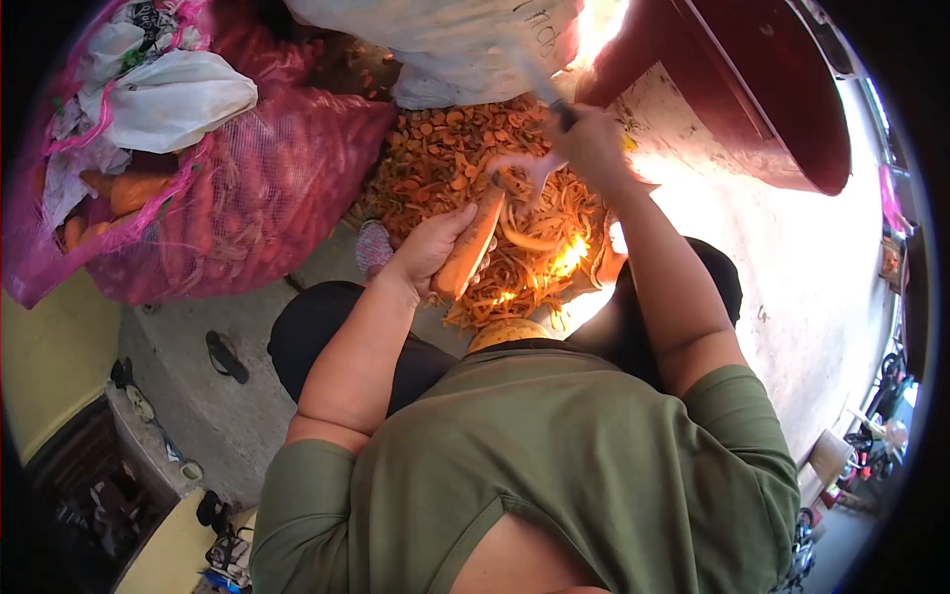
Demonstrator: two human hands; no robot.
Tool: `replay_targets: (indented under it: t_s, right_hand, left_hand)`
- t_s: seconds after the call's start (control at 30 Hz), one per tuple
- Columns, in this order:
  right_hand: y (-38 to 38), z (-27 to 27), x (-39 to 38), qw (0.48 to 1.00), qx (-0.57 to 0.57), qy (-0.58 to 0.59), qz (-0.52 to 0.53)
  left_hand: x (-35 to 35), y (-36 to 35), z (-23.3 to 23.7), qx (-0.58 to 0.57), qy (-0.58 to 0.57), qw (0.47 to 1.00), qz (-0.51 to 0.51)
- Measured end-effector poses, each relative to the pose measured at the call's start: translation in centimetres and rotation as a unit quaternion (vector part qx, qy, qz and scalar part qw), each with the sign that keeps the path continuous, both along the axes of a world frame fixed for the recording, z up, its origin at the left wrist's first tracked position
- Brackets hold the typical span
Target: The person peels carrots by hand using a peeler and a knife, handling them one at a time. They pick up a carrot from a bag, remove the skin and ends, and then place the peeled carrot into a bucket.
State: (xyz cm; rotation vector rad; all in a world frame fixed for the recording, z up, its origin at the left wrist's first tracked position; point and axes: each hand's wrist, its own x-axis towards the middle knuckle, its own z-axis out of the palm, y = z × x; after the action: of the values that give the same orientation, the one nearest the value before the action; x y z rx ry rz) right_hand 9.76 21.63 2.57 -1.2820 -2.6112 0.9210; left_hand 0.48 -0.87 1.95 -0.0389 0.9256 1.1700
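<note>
My left hand [432,246] is closed around a large, partly peeled carrot [473,243], which tilts upward over the peelings. To its upper right, my right hand [594,148] grips a knife by its dark handle [564,115]. The blade is blurred and points up and away from the carrot. A pale pink forked thing [537,168] shows just below my right hand, smeared by motion. Beneath both hands spreads a heap of orange peelings [534,223], with round carrot slices and ends [450,134] toward its far side.
A pink mesh sack [262,198] full of carrots lies at left, with a white bag [178,99] on it. At the top stands a white sack [445,40]. A large red container [752,89] is at upper right. One dark sandal [227,357] rests on the concrete floor [223,426].
</note>
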Motion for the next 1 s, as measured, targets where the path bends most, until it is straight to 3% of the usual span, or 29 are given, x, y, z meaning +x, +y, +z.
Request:
replay_targets:
  t_s: [0.03, 0.13, 0.17, 0.2, 0.3, 0.33, 0.4, 0.47, 0.53, 0.63, 0.7, 0.73, 0.8, 0.9, 1.0]
  right_hand:
    - [1.3, 0.0, -0.1, 0.996, 0.027, -0.058, -0.064]
    - [1.0, 1.2, 0.2, 0.993, -0.073, 0.037, -0.082]
    - [-0.6, 1.8, 0.1, 0.996, -0.067, 0.061, -0.027]
    - [-2.3, 1.4, -0.1, 0.984, -0.134, 0.113, 0.020]
    - [-7.7, 3.3, 0.3, 0.966, -0.124, 0.100, 0.202]
    - [-8.1, 3.4, 0.3, 0.967, -0.056, 0.100, 0.228]
    - [-6.1, 2.4, 0.1, 0.986, -0.057, 0.028, 0.156]
    - [-1.8, -0.4, -0.2, 0.997, -0.063, 0.050, 0.016]
    - [1.5, 0.2, 0.5, 0.996, 0.044, -0.054, -0.061]
    - [0.8, 0.1, 0.0, 0.996, 0.001, -0.082, -0.036]
    - [-4.0, 1.8, 0.1, 0.988, -0.126, 0.079, 0.034]
    - [-5.6, 2.6, 0.1, 0.986, -0.091, 0.069, 0.125]
    - [-6.5, 1.7, 0.2, 0.974, -0.053, 0.088, 0.203]
    - [-4.4, 1.3, -0.1, 0.991, -0.087, 0.025, 0.101]
    - [0.3, -0.5, 0.0, 1.000, -0.020, 0.020, -0.014]
  left_hand:
    - [0.0, -0.1, 0.1, -0.004, -0.001, 1.000, -0.001]
    - [-0.1, -0.1, 0.2, -0.014, -0.023, 1.000, 0.005]
    - [-0.2, 0.0, -0.1, -0.018, -0.041, 0.999, 0.019]
    - [-0.2, -0.1, -0.2, -0.023, -0.059, 0.997, 0.034]
    - [0.8, 1.2, 0.7, -0.104, 0.030, 0.988, 0.107]
    - [0.8, 1.0, 0.7, -0.074, 0.038, 0.994, 0.074]
    - [0.8, 0.4, 0.5, -0.012, 0.054, 0.998, 0.009]
    - [0.8, 0.4, 0.5, -0.003, 0.018, 1.000, -0.025]
    - [0.6, 0.0, 0.0, -0.026, -0.027, 0.999, -0.010]
    - [0.4, 0.0, -0.6, -0.045, -0.021, 0.999, 0.022]
    - [0.4, 0.5, -0.3, 0.029, 0.018, 0.999, 0.000]
    - [0.4, 0.7, 0.0, 0.065, 0.038, 0.997, -0.012]
    - [0.9, 0.7, 0.5, 0.010, 0.020, 0.999, 0.031]
    - [0.5, 0.5, 0.3, 0.012, -0.012, 1.000, 0.025]
    - [0.4, 0.0, -0.3, 0.007, -0.032, 0.999, 0.017]
